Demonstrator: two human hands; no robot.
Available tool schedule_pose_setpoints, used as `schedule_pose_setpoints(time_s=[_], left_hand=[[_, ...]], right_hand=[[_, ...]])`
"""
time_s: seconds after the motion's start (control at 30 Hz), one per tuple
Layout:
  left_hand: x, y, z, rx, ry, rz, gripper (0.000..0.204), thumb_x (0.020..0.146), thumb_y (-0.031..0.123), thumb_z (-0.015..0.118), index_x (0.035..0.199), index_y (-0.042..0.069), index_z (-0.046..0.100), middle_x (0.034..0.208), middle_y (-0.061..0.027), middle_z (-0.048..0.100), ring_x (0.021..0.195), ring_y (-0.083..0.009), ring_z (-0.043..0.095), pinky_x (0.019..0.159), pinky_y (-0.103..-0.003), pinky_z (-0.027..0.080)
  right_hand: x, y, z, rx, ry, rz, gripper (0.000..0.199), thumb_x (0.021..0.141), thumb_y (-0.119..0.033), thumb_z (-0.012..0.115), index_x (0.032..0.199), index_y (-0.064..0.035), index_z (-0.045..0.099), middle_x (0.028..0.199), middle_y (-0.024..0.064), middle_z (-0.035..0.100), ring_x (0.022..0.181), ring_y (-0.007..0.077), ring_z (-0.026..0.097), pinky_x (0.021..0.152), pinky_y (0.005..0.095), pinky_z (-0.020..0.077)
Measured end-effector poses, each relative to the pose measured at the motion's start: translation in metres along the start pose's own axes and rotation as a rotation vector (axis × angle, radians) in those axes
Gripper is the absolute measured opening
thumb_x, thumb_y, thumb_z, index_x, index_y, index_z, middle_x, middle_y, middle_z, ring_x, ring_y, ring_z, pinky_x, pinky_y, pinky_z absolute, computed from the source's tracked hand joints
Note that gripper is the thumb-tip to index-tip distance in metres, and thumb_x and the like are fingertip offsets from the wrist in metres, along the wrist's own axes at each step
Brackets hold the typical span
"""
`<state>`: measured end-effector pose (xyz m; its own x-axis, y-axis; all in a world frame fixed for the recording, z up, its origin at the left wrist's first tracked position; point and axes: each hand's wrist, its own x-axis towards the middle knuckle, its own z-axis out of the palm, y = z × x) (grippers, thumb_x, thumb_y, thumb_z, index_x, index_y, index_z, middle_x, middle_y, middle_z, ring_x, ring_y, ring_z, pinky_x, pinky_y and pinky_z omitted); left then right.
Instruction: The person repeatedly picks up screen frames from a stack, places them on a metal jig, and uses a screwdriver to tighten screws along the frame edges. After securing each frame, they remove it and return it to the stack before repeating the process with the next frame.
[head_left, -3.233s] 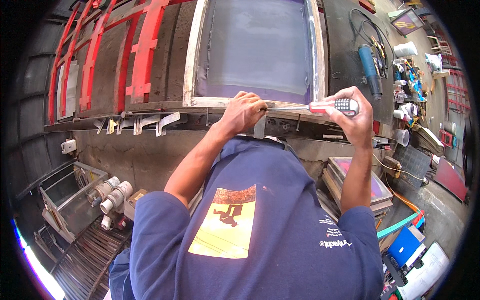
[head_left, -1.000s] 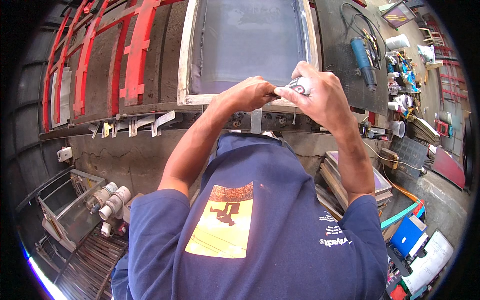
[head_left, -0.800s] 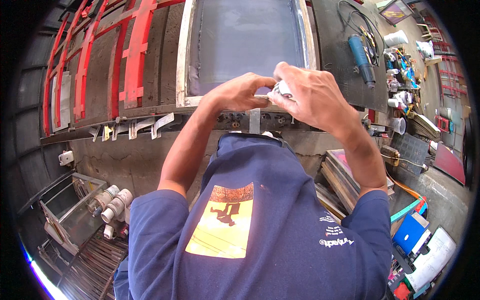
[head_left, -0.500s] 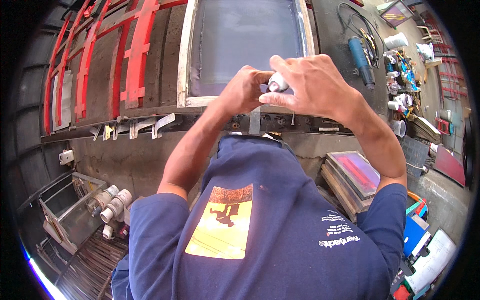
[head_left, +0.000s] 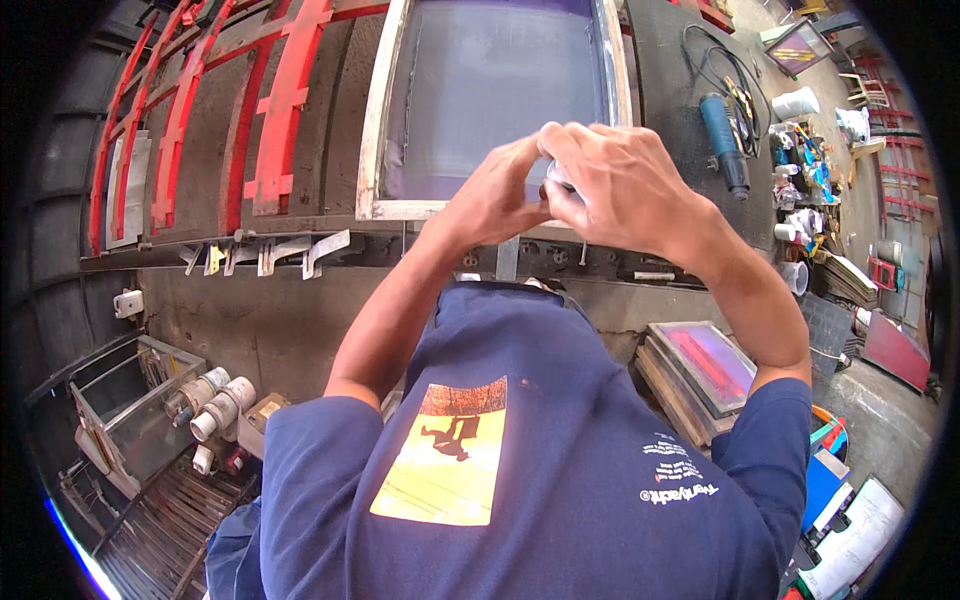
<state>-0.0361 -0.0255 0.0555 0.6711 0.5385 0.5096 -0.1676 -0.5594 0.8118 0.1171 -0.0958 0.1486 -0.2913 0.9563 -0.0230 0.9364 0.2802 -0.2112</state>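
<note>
My two hands meet over the near edge of a wood-framed printing screen (head_left: pixel 374 130) with a grey-violet mesh. My right hand (head_left: pixel 635 190) curls around a small white rounded thing (head_left: pixel 560 176), mostly covered by its fingers; its kind does not show. My left hand (head_left: pixel 492 195) is closed against the other side of it, thumb and fingertips touching the right hand's. What the left fingertips pinch is hidden.
A blue heat gun (head_left: pixel 724 145) with a coiled cable lies right of the screen. Red metal frames (head_left: pixel 278 130) stand on the left. Metal brackets (head_left: pixel 325 248) hang along the table's near edge. Stacked screens (head_left: pixel 705 365) lean low on the right; white containers (head_left: pixel 222 408) sit low on the left.
Both hands have drawn closer together and slightly lower in view. The right fingers have turned over the white thing, which shows less now.
</note>
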Motion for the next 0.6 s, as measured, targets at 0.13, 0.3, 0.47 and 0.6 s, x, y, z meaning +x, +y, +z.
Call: schedule_pose_setpoints(time_s=[0.13,0.3,0.47,0.6], left_hand=[[-0.008,-0.006,-0.012,-0.148,-0.276,-0.213,0.047,0.075,0.009,0.078,0.118,0.003,0.059,0.105,-0.0181,0.068,0.096,-0.0353,0.067,0.077,-0.043,0.051],[-0.003,0.001,0.004,-0.019,-0.134,-0.14,0.031,0.077,0.008,0.077,0.105,0.0,0.065,0.094,-0.0173,0.067,0.094,-0.0308,0.067,0.077,-0.043,0.051],[-0.005,0.002,-0.006,0.081,-0.189,-0.213,0.026,0.078,0.009,0.077,0.096,-0.001,0.061,0.085,-0.0149,0.063,0.079,-0.0343,0.062,0.074,-0.041,0.05],[-0.002,-0.007,0.004,0.011,-0.16,-0.093,0.029,0.077,0.012,0.079,0.095,0.0,0.06,0.085,-0.0149,0.065,0.074,-0.0312,0.063,0.067,-0.042,0.05]], right_hand=[[-0.012,-0.006,-0.011,0.012,-0.005,-0.037,0.041,0.089,-0.037,0.065,0.107,-0.0008,0.058,0.085,0.0189,0.069,0.077,0.0367,0.071,0.07,0.0485,0.0556],[-0.009,-0.001,0.0,-0.003,0.087,-0.047,0.035,0.09,-0.032,0.063,0.104,-0.0007,0.059,0.086,0.018,0.069,0.079,0.0341,0.071,0.068,0.0443,0.0563],[-0.013,-0.006,-0.012,0.016,-0.025,0.021,0.032,0.089,-0.028,0.063,0.105,-0.0012,0.06,0.088,0.0185,0.069,0.079,0.0348,0.071,0.069,0.045,0.0566],[-0.012,0.008,0.0,-0.015,0.145,-0.051,0.032,0.091,-0.032,0.063,0.103,-0.0018,0.061,0.083,0.0193,0.069,0.076,0.0358,0.072,0.067,0.0457,0.0566]])
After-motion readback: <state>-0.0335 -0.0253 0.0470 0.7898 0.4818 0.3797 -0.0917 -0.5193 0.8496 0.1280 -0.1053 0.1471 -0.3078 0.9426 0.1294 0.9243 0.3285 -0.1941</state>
